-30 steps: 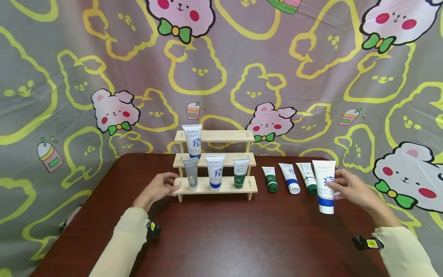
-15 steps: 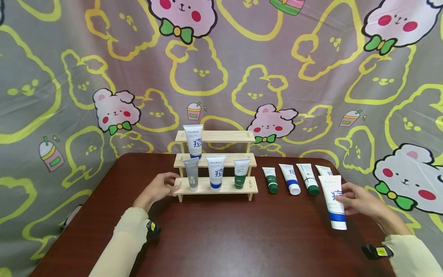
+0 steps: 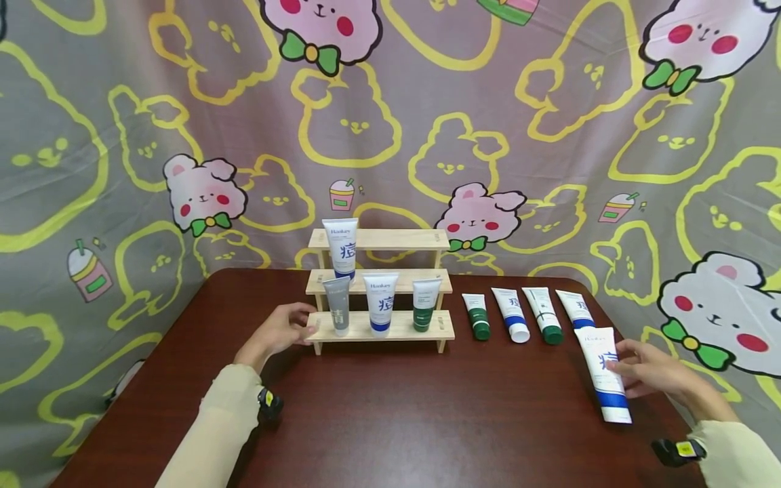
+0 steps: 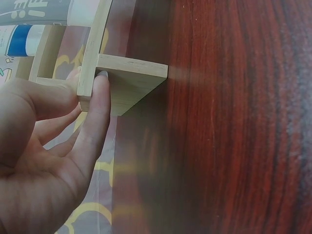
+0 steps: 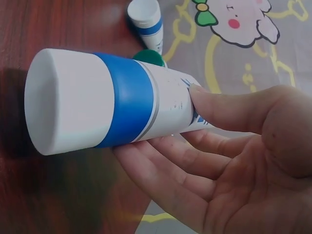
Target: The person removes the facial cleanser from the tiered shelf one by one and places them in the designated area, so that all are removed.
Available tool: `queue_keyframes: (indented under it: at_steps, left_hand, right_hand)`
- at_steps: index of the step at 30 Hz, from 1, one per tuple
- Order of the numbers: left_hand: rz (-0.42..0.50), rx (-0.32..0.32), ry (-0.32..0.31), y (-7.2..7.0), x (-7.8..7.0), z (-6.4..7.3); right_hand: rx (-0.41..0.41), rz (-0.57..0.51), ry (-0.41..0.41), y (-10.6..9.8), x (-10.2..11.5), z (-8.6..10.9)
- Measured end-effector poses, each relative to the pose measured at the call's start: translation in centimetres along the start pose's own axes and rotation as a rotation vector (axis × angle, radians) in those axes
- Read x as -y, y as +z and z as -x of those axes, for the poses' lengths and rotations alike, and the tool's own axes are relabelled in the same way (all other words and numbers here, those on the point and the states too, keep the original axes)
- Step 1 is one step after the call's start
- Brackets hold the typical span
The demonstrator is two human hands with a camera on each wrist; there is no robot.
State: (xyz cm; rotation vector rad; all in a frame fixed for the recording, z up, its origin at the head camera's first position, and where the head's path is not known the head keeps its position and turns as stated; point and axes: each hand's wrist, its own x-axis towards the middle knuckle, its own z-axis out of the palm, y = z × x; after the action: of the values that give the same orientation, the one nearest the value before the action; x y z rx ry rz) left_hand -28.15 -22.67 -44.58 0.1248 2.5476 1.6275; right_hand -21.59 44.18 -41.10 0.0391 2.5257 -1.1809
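My right hand [image 3: 655, 371] holds a white squeeze tube [image 3: 604, 376] with a blue band above the right part of the table, its white cap end tilted down. The right wrist view shows the thumb on the printed front and the fingers behind. My left hand [image 4: 53, 146] pinches the left end of the lowest board of a three-tier wooden stand [image 3: 405, 238], thumb on top and a finger underneath. A grey tube [image 3: 337, 306], a blue-banded tube [image 3: 381, 305] and a green-and-white tube [image 3: 425, 305] stand on that board. Another blue-banded tube [image 3: 342, 247] stands on the middle board's left.
Several tubes lie in a row right of the stand: a small green-and-white tube [image 3: 478, 316], a blue-banded one [image 3: 511, 315], a green-capped one [image 3: 543, 315] and another blue-banded one [image 3: 575, 310]. A patterned cloth [image 3: 390, 135] hangs behind the dark red table [image 3: 427, 413].
My right hand has moved right and toward me with the tube, uncovering the rightmost tube lying in the row. My left hand stays on the stand.
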Motion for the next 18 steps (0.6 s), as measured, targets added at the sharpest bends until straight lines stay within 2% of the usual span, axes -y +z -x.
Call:
queue_keyframes:
  at_steps: [7,18]
  left_hand:
    - [-0.003,-0.002,-0.009,0.0,0.0,0.1]
    - [0.019,0.004,0.013,0.0,0.0,0.0]
  right_hand:
    - [0.019,-0.002,0.046,0.3,-0.2,-0.3]
    - [0.047,0.006,0.043,0.9,-0.9,-1.1]
